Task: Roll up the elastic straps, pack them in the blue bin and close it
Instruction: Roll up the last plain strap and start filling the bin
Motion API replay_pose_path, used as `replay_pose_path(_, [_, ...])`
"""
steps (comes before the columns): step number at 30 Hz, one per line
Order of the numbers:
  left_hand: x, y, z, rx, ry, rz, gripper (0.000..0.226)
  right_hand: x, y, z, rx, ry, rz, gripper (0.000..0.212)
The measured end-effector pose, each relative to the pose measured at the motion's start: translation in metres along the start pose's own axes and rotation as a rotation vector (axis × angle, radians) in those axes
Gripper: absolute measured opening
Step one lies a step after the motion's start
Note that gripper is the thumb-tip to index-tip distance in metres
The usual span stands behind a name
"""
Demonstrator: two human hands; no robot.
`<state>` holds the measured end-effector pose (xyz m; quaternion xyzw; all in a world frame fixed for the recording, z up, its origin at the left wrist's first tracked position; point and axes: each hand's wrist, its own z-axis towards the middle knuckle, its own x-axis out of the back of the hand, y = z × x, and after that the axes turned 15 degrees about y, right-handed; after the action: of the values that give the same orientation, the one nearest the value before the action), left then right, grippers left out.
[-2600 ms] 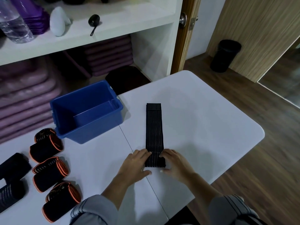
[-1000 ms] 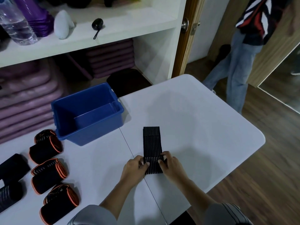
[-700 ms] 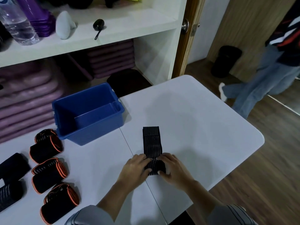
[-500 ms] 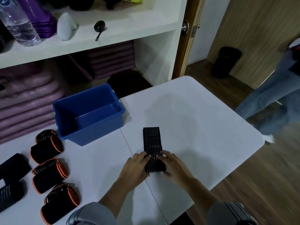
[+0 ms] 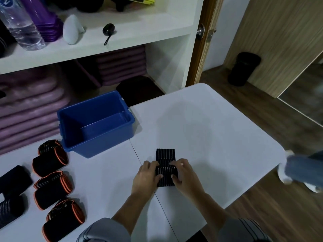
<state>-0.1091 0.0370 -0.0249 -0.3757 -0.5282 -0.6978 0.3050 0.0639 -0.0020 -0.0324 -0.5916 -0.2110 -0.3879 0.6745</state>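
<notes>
shorter than a moment ago, the flat tail of the black ribbed strap (image 5: 165, 165) has been drawn into a fatter roll under both hands. left hand (image 5: 146, 177) and right hand (image 5: 185, 177) each clamp an end of the roll, fingers curled over its top and thumbs at its near side, on the white desk (image 5: 209, 137) just right of the centre seam. only a short length of strap lies unrolled, pointing away from the person toward the desk's far edge; the roll's own long axis runs left to right, across that line. the blue bin (image 5: 97, 123) stands open and looks empty, near the strap on its far left, with no lid in view. rolled straps, three of them orange-trimmed (image 5: 50, 158), wait along the desk's left edge. judged from this, rolling is nearly finished, while packing and closing have not yet begun.
</notes>
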Motion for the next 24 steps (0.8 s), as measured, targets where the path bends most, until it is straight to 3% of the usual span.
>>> replay_pose_path(2, [0.001, -0.004, 0.0, -0.169, 0.027, -0.016, 0.028, 0.003, 0.003, -0.001, 0.108, 0.0, -0.058, 0.035])
replay_pose_path(6, [0.001, -0.023, -0.003, -0.335, -0.017, -0.018, 0.047, 0.009, 0.017, -0.007, 0.188, -0.115, -0.122, 0.064])
replay_pose_path(8, [0.001, -0.028, -0.001, -0.361, -0.074, 0.015, 0.063, 0.009, 0.022, -0.005, 0.235, -0.171, -0.156, 0.075])
replay_pose_path(11, [0.0, -0.024, 0.004, -0.361, -0.089, -0.004, 0.059, 0.004, 0.024, -0.002, 0.246, -0.152, -0.167, 0.066])
replay_pose_path(14, [0.002, -0.014, 0.008, -0.225, -0.078, -0.123, 0.045, 0.006, 0.018, 0.0, 0.152, -0.087, -0.085, 0.056])
replay_pose_path(19, [0.007, -0.001, 0.014, 0.164, -0.182, -0.337, 0.032, 0.011, 0.007, 0.003, -0.123, -0.072, 0.108, 0.039])
replay_pose_path(24, [-0.003, 0.008, 0.011, 0.371, -0.122, -0.407, 0.027, -0.002, 0.003, 0.008, -0.279, 0.008, 0.156, 0.027])
